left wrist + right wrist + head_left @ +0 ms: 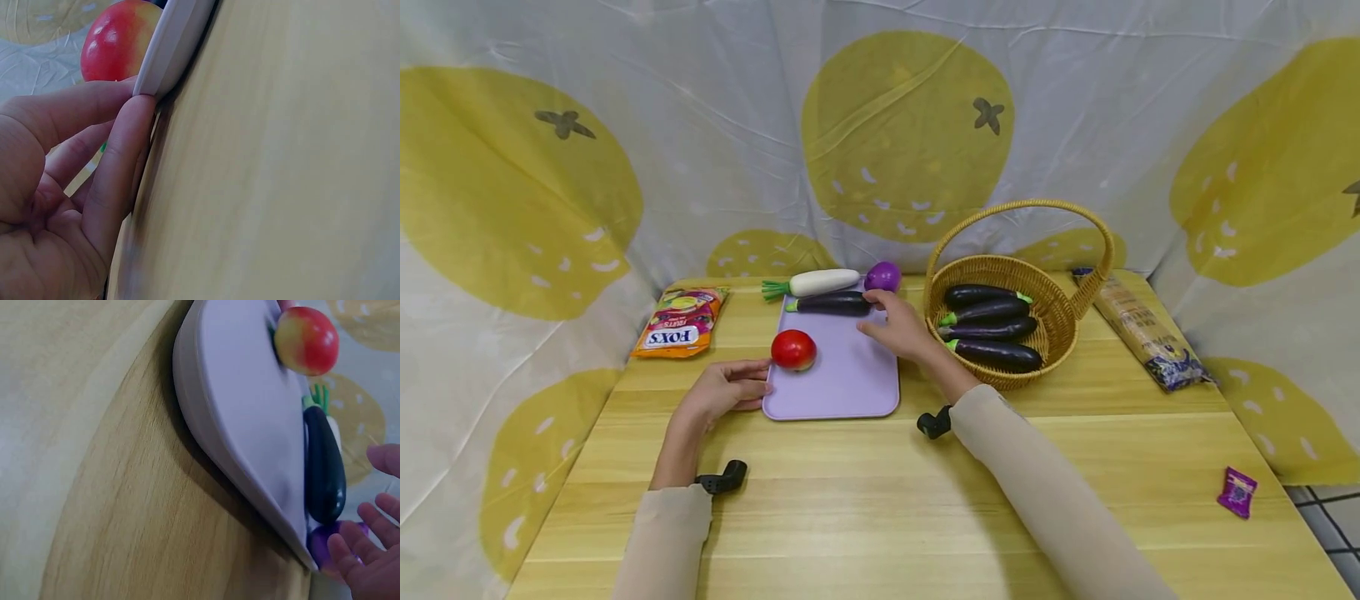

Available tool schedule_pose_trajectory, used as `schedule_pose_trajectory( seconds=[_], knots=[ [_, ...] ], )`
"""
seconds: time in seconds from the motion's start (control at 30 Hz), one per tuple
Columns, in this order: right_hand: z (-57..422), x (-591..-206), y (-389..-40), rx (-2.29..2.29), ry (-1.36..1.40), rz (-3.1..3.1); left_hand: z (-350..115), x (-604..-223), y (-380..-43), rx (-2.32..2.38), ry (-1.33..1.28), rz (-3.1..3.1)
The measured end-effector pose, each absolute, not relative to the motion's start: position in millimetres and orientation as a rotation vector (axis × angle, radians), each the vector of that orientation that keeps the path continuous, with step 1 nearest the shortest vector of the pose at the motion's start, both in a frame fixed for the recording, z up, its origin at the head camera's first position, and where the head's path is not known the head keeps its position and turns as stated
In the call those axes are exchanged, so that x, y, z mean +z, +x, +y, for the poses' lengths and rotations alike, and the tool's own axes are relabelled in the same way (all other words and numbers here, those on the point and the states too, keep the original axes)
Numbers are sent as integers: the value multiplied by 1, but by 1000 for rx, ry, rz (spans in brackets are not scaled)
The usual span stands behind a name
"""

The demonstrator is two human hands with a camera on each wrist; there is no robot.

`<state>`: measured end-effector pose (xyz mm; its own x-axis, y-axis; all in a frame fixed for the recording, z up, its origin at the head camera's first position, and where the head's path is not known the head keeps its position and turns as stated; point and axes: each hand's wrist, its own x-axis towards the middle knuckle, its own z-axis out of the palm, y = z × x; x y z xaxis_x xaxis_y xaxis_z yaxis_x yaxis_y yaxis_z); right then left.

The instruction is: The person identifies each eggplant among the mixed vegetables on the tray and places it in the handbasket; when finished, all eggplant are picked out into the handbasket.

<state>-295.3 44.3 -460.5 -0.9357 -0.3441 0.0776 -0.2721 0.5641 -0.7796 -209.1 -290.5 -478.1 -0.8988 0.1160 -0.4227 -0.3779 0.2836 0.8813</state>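
A light purple tray [842, 392] lies on the table, and my left hand [730, 390] pinches its left rim between thumb and fingers. Close beside those fingers, a red apple-like fruit [793, 350] sits on the tray; it shows red and yellow in the left wrist view. Across the tray's far part lies a dark eggplant [831, 303]. My right hand [897, 325] hovers by its right end, fingers spread and holding nothing, as the right wrist view shows. Behind the eggplant are a white radish [825, 282] with green leaves and a round purple vegetable [883, 276].
A yellow wicker basket [1062, 321] with a tall handle stands right of the tray, holding several eggplants [992, 325]. Farther right lies a long plastic packet [1150, 333]. An orange candy bag [681, 321] is at the back left, a small purple wrapped candy [1237, 492] at the right edge.
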Motion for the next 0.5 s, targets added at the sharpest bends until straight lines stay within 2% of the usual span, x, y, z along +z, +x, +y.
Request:
schedule_pose_trajectory(
  seconds=[0.5],
  knots=[
    [39,-460,-310,-1277,-494,2735,-288,-476,-210,1632,-248,2156]
  ],
)
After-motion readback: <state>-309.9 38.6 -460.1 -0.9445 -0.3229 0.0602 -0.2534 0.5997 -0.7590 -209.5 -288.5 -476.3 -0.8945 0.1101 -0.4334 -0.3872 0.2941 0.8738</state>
